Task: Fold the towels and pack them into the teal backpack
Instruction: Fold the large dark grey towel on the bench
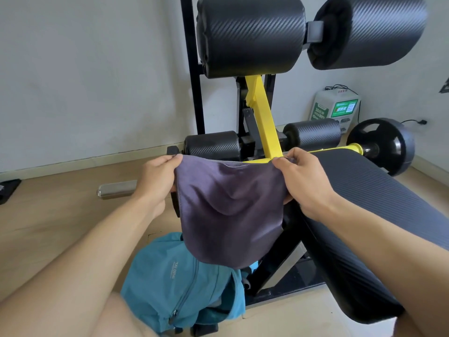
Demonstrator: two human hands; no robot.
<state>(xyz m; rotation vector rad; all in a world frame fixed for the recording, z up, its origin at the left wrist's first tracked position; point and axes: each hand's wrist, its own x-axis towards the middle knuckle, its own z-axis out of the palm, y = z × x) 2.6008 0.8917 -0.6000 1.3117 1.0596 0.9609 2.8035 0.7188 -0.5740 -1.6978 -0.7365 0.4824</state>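
A pale wood floor point(56, 222) meets a plain white wall point(92, 76), and a black-and-yellow exercise bench point(359, 215) fills the right and upper parts of the frame. At centre hangs a grey-purple towel point(228, 210), smooth and slightly shiny, sagging in a soft fold at its middle with its rounded lower edge hanging free. The left hand point(155, 181) pinches its upper left corner between thumb and curled fingers; the right hand point(298, 178) pinches the upper right corner the same way, so the top edge is stretched between them. Directly below the towel, at lower centre, the teal backpack point(179, 283) sits on the floor against the bench's black frame, with a dark zip running down its front and small pale lettering; the towel's bottom edge overlaps its top in this view, hiding the opening. Above, two large black roller pads point(250, 35) sit on a yellow arm point(264, 122). A weight plate point(386, 144) lies at right, a metal bar end point(116, 189) at left, and a green-and-white box point(337, 108) stands by the wall.
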